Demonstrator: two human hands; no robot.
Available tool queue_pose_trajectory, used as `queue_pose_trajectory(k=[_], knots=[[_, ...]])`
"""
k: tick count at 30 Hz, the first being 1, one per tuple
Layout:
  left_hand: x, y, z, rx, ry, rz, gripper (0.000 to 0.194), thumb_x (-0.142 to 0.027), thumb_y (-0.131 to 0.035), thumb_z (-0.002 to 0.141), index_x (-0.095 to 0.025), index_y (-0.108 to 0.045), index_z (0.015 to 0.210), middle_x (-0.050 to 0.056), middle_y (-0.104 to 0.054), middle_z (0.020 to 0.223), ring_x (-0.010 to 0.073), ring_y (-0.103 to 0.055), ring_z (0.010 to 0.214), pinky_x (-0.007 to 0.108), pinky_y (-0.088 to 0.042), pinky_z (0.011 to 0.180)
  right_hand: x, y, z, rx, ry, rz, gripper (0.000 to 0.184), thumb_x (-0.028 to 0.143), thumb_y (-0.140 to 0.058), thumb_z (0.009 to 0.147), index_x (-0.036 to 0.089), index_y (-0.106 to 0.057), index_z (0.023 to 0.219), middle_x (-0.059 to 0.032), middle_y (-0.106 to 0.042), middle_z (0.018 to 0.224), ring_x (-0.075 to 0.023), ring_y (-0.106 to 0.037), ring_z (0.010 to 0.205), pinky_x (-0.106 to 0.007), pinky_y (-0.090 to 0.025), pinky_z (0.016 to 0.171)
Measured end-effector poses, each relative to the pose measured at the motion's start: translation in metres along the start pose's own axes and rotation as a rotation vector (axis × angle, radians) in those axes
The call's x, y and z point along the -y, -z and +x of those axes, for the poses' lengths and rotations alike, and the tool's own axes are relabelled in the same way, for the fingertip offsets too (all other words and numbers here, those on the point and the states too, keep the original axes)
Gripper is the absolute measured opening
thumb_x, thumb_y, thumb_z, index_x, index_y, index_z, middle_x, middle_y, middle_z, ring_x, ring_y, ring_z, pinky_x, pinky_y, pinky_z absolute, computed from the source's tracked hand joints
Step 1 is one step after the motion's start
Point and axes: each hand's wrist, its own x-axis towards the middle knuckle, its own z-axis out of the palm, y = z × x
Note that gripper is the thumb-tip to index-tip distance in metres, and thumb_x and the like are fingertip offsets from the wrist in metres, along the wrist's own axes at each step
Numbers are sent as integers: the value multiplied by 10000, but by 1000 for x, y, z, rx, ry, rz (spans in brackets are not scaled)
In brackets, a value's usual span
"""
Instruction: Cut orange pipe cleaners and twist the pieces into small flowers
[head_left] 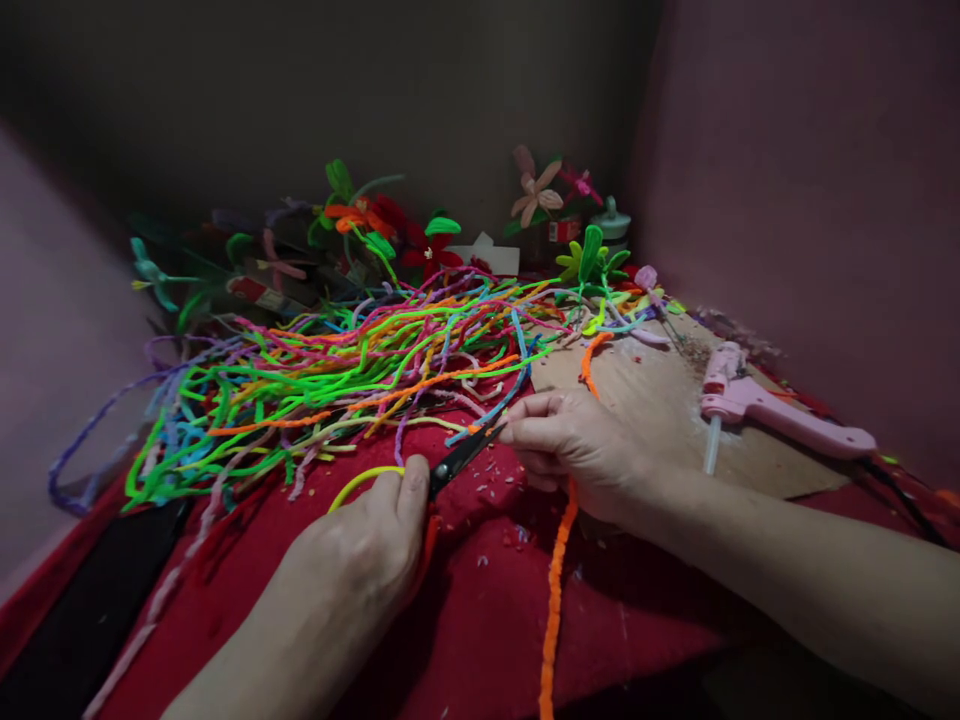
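Midway across the red cloth-covered tabletop point(480, 620), the left hand point(367, 540) grips black-bladed scissors point(465, 460); the right hand point(574, 435) pinches a long fuzzy orange stem point(555, 590) near their tips — cutting looks unfinished. Multicoloured fuzzy flowers point(536, 190) stand shaped toward the far edge; bright loose stems point(360, 360) lie unworked.

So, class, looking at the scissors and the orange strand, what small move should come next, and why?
Probably a small, careful snip at the orange strand, keeping skin clear. The left hand holds the scissors, their blades reaching the fingertips of the right hand, which pinches the strand; a bit of orange shows beside the blade tips.
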Motion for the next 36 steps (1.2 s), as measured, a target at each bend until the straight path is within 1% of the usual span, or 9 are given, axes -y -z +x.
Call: queue_pose_trajectory(k=[6,8,11,13,15,18,22,28,36], knots=[[8,7,6,-119,52,-306,317,-147,-357,826,-139,-536,1087,44,-606,718,159,-606,601,240,-495,537,1,0,-3,31,-28,9,159,201,-687,607,149,-541,571,90,-358,363,-26,-220,333,-176,-166,335],[4,17,15,-128,197,-564,194,-262,-448,832,-170,-540,976,3,-586,662,143,-577,540,228,-473,485,0,0,-4,50,-32,24,148,204,-686,618,150,-551,595,87,-373,373,-28,-223,335,-178,-171,338],[-10,32,28,-60,425,-1115,282,-337,-608,758,-188,-512,978,-11,-616,726,116,-559,510,213,-460,454,-1,-3,-5,95,-61,26,158,213,-697,640,153,-553,619,88,-372,384,-32,-237,346,-176,-192,343],[-21,39,35,-81,486,-1382,402,-302,-670,712,-206,-498,1063,-10,-632,780,119,-587,574,214,-483,513,-2,-5,-7,134,-80,16,172,228,-700,659,155,-550,617,90,-358,382,-34,-237,349,-174,-197,342],[-29,44,38,-107,492,-1489,402,-263,-675,716,-207,-509,1078,-12,-630,777,116,-594,629,205,-484,568,-4,-6,-9,162,-95,5,167,232,-693,673,156,-552,624,92,-351,383,-34,-229,348,-173,-196,339],[-35,47,38,-134,466,-1480,324,-236,-645,743,-207,-531,1045,-42,-580,674,91,-546,569,184,-451,541,-4,-8,-11,183,-129,-34,163,209,-682,676,159,-536,622,95,-341,384,-34,-228,347,-167,-188,334],[-30,50,41,-237,420,-1297,291,-184,-671,686,-204,-576,960,-53,-529,668,72,-489,558,161,-404,509,-4,-8,-11,233,-178,-88,169,218,-680,676,153,-534,621,97,-329,381,-33,-225,340,-159,-178,319],[3,56,55,-260,386,-1242,369,-132,-683,613,-204,-583,961,-57,-525,649,60,-464,497,158,-366,436,-2,1,-6,318,-228,-65,127,214,-564,770,105,-627,756,85,-350,367,-45,-238,326,-169,-255,322],[35,54,53,-372,505,-1268,333,-173,-704,628,-222,-584,935,-75,-501,556,60,-455,417,164,-354,379,-3,4,-3,367,-231,-89,136,189,-541,781,106,-647,763,70,-395,348,-47,-271,289,-172,-273,312]])
